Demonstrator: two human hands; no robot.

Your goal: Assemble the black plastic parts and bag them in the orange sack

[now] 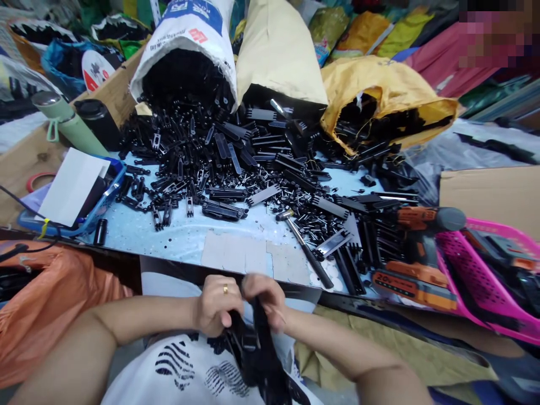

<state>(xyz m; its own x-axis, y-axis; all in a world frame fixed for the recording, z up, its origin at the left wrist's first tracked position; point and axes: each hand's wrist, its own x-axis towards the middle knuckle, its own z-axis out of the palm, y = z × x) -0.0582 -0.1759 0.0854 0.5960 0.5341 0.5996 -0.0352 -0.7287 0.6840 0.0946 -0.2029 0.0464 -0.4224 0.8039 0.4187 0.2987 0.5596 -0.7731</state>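
Close to my body, below the table's front edge, both hands are closed on a black hinged plastic part (253,351). It has long dark arms and hangs down over my shirt; its lower end is blurred. My left hand (219,304), with a ring on one finger, grips its left arm. Fingers of my right hand (268,298) curl over the top of the right arm. On the table beyond lie a hammer (307,250) and flat cardboard pieces (236,253). Heaps of black plastic parts (223,146) and small metal pins (301,216) spread behind them.
A cordless drill (422,253) stands at the right beside a pink basket (459,281). White (189,34), cream (280,50) and yellow sacks (392,84) line the back. At left are a blue basket (84,225), a green bottle (71,124) and a black cup (97,121).
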